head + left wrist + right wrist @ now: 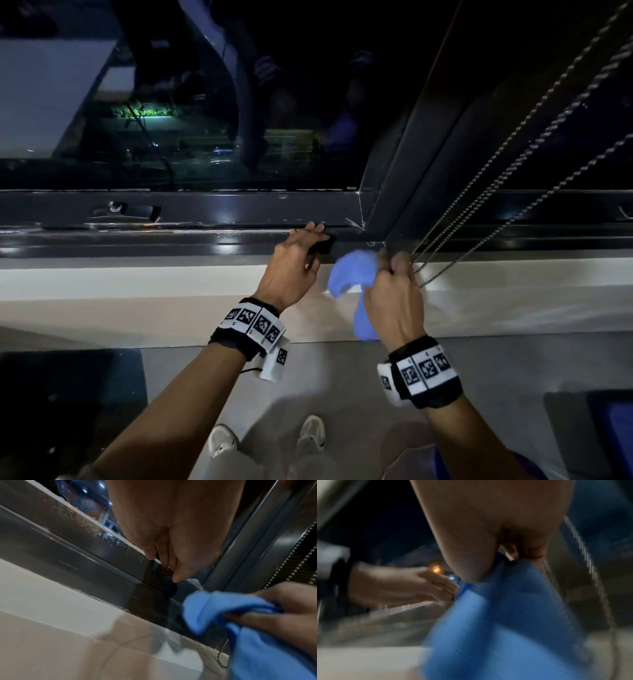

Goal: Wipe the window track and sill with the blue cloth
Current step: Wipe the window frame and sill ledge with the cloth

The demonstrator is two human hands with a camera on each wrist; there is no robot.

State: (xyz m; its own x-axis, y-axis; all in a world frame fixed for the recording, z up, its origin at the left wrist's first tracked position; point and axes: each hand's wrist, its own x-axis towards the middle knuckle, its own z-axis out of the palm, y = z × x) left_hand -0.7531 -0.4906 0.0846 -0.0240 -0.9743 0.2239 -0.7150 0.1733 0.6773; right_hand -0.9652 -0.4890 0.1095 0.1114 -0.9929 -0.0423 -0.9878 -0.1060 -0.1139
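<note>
I see my right hand (394,298) holding the blue cloth (349,274) bunched in curled fingers, just above the pale sill (137,284); the cloth is at about 3 o'clock from my left hand (294,263) and very near it, with one loose tail hanging down at 6 o'clock past the wrist. My left hand has its fingers bent over the edge of the dark window track (171,236), and the fingertips (176,579) touch a small dark piece there; I cannot tell if they pinch it or only press on it.

The cloth looks soft, light and limp; I judge it will fold and slip easily, so it is better to hold it in a thick wad under the fingertips and push this wad into the groove, not to hold it by one corner; the bead chains (496,178) of the blind hang close at 2 o'clock and could catch on it.

The head view gives the whole layout and both wrists; the left wrist view alone shows specks on the track and the fingertips at the corner; the right wrist view is blurred and shows mostly cloth.
</note>
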